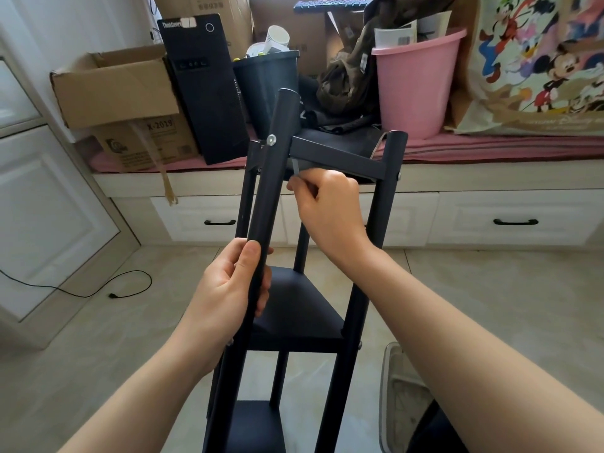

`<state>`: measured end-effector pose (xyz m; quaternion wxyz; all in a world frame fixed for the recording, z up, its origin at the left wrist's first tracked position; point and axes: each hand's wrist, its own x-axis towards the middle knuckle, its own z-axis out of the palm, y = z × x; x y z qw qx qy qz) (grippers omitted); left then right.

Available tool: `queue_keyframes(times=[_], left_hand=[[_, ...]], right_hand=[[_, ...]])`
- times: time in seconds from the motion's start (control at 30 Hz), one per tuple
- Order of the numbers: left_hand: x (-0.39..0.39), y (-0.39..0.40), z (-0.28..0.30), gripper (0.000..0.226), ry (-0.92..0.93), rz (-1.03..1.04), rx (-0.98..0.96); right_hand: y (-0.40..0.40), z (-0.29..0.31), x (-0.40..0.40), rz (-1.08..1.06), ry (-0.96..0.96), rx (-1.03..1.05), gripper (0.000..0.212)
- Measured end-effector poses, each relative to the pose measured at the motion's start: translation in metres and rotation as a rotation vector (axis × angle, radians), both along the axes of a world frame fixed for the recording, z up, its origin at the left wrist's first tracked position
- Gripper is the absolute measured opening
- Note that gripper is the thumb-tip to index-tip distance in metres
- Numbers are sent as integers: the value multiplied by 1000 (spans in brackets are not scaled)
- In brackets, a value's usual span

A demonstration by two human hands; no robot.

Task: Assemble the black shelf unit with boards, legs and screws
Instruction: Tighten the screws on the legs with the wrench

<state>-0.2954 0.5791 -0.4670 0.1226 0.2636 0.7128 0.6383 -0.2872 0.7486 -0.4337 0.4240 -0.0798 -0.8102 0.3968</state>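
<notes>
Black shelf unit between both hands.

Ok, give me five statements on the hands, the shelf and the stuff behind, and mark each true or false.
1. The left hand grips a black leg. True.
2. The right hand lies open on the floor. False: it pinches a small metal tool under the top board.
3. A silver screw shows near the top of the leg. True.
4. The pink bucket stands left of the black bin. False: it stands to the right.
5. The shelf has no boards fitted. False: several are in place.
</notes>
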Motion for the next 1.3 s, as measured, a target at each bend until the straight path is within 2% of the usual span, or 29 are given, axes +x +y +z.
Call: queue_keyframes(times=[0.4, 0.53, 0.8, 0.97, 1.3], left_hand=[[-1, -3, -1, 37, 14, -20, -17], [2, -3, -3, 40, 14, -47, -10], [4, 1, -2, 35, 4, -73, -3], [3, 0, -2, 32, 7, -62, -10], [1, -1, 0, 43, -5, -23, 3]], right_hand=[[-11, -7, -21, 1, 97, -129, 26], [-14, -11, -30, -72, 132, -140, 30], [-14, -16, -34, -84, 182, -197, 22], [-10, -18, -21, -27, 81, -169, 25], [-3, -10, 8, 88, -62, -122, 26]])
